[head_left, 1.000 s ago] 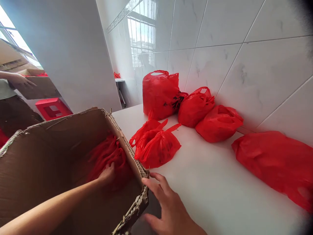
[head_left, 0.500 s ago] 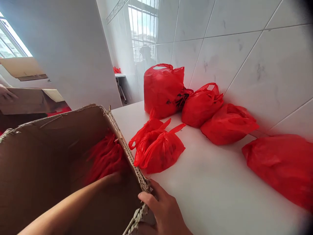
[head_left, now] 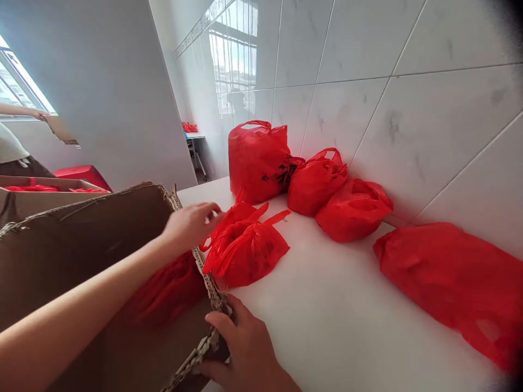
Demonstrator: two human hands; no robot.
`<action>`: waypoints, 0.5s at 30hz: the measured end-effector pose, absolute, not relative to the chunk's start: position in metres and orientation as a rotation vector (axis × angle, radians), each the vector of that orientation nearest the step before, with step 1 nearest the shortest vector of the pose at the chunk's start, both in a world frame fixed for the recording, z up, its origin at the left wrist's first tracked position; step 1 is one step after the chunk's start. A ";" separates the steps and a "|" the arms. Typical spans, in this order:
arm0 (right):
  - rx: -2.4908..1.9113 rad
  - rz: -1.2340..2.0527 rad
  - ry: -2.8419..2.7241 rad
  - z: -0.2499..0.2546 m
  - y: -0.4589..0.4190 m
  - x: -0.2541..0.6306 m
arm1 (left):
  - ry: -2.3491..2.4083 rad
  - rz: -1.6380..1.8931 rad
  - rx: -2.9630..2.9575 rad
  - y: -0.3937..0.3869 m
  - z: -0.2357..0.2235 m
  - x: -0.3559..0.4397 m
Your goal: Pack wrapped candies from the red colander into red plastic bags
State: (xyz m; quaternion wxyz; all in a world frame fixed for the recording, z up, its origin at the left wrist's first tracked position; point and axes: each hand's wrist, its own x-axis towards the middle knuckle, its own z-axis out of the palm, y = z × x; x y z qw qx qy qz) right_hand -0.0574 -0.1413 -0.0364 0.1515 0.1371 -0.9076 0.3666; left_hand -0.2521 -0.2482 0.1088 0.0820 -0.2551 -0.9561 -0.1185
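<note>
My left hand reaches out over the rim of a torn cardboard box, fingers bent and bunched at the handles of a small red plastic bag lying on the white counter beside the box. At the box's near corner my right hand is closed on the ragged cardboard edge. More red bags lie inside the box under my left forearm.
Several filled red bags stand along the tiled wall: a tall one, two smaller ones and a flat one at the right. Another person at the far left holds cardboard over another box of red bags.
My left hand has come up out of the box and moved right to the small bag's handles. My right hand has closed on the box corner. The other person's box sits lower.
</note>
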 end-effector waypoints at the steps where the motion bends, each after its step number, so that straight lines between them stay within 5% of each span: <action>1: 0.398 1.054 -2.610 -0.036 -0.141 -0.057 | -2.857 -0.363 -0.856 -0.231 0.105 -0.245; 9: 0.423 1.048 -2.650 -0.032 -0.138 -0.052 | -2.964 -0.770 -1.168 -0.200 0.104 -0.218; 13: 0.442 1.094 -2.635 -0.029 -0.136 -0.051 | -2.800 -1.761 -0.748 -0.257 0.144 -0.214; 15: 0.447 1.122 -2.620 -0.028 -0.136 -0.051 | -2.654 -1.947 -0.407 -0.286 0.149 -0.211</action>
